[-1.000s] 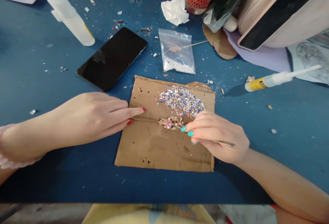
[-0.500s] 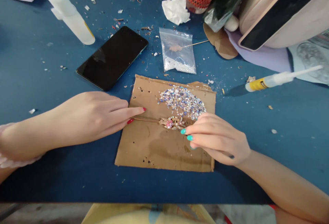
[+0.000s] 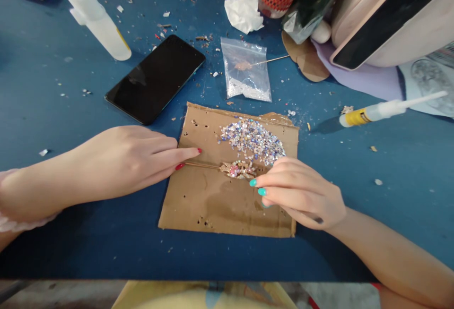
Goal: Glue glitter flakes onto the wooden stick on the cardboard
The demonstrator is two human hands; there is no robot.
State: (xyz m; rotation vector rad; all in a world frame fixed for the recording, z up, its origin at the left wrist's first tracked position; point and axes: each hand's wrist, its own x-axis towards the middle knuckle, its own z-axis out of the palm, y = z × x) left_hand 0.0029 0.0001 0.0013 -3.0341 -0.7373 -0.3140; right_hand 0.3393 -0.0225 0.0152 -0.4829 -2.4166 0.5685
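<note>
A hairpin [image 3: 237, 170] with a jewelled head of gold, pink and clear stones lies across a piece of brown cardboard [image 3: 198, 202]. Its thin gold prongs run left under the red-nailed fingertips of my left hand [image 3: 131, 160], which pins them down with one finger stretched along the board. My right hand [image 3: 301, 191], with turquoise nails, is closed in a pinch at the right end of the jewelled head. Whatever it pinches is mostly hidden by the fingers. Just above the hairpin spreads a pile of small glittering rhinestones [image 3: 251, 139].
Beyond the cardboard lie a black phone [image 3: 156, 80] and a clear zip bag [image 3: 246, 75] of tiny stones with a thin stick on it. A glue bottle [image 3: 369, 114] lies right, a white bottle [image 3: 102, 28] upper left. Crumpled tissue [image 3: 244, 12] sits farther back.
Both hands and the hairpin stay nearly in place. The thin dark tip seen by my right fingertips earlier is harder to make out now.
</note>
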